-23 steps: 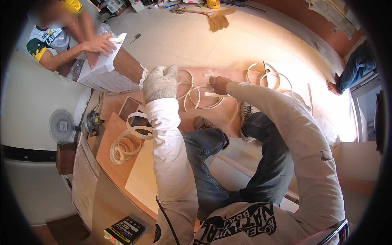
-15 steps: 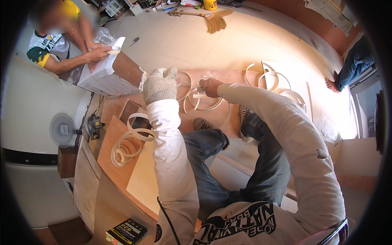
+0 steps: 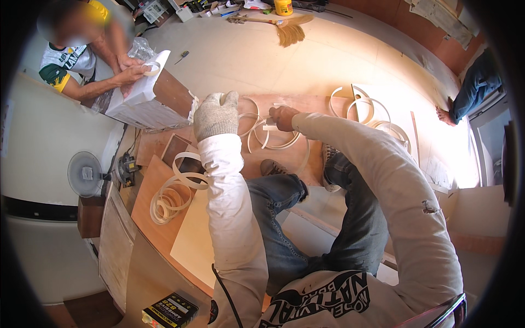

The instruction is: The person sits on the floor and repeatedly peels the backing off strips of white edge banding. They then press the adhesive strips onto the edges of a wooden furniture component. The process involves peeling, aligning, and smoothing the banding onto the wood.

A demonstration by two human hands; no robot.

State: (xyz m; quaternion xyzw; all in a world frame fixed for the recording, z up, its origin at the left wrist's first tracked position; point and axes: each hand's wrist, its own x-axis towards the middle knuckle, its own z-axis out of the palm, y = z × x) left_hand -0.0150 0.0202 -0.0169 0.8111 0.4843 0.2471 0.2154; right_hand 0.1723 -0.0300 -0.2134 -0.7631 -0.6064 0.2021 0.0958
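Observation:
My left hand [image 3: 217, 116], in a knitted off-white work glove, is raised with its fingers closed; what is inside them, if anything, is hidden. To its right, my bare right hand [image 3: 284, 117] is closed around a small greyish thing that shows only at the fingertips. I cannot make out its kind. Around and below my right hand lie cream-coloured curled strips [image 3: 281, 143] on a reddish-brown board [image 3: 262, 100]. More coiled strips [image 3: 164, 203] sit beside my left forearm, on an orange-brown panel [image 3: 143, 203].
At the upper left a co-worker's hands [image 3: 131, 71] hold a tape roll [image 3: 152, 69] over a white-wrapped box [image 3: 147, 106]. A fan [image 3: 85, 174] stands left, a black-and-yellow box [image 3: 170, 310] below. Further strips [image 3: 391, 130] lie right, near another person's foot [image 3: 445, 116]. A broom [image 3: 291, 31] lies farther off.
My two hands keep nearly the same pose, with only a slight shift in the view. The co-worker's hands and the tape roll have moved a little.

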